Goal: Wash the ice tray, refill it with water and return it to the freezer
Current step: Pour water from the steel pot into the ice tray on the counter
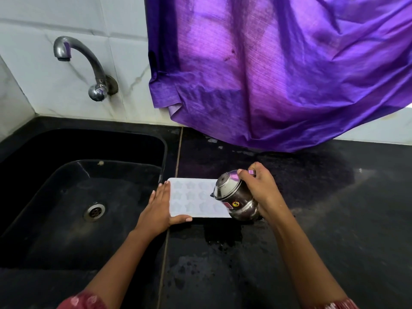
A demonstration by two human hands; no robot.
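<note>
Left of my left hand lies the black sink [44,219], with its drain [94,211] low in the basin. The tap [89,61] juts from the tiled wall [124,63] above it, well beyond that hand, spout turned to the left.

My left hand [159,208] is flat and released. Its straight fingers lie along the left edge of the tray [194,197] and the thumb stretches along the near edge, so the hand rests against that corner without curling round anything. Part of it hangs over the sink's right rim.

The tray is white with star-shaped cups. It lies flat on the black desk [334,219], just right of the sink and between my two hands. I cannot tell whether its cups hold water.

Over the tray's right end is a steel pot [236,197], tipped with its mouth towards my left hand and its round base low on the right. It carries a small sticker with the figure 3. My right hand [258,188] is grasping it from the right, fingers wrapped over the top. I cannot tell whether anything runs from its lip.

The desk is wet in patches nearer to me than the tray. A purple cloth [278,74] hangs beyond my right hand, its hem reaching down to the back of the desk.
</note>
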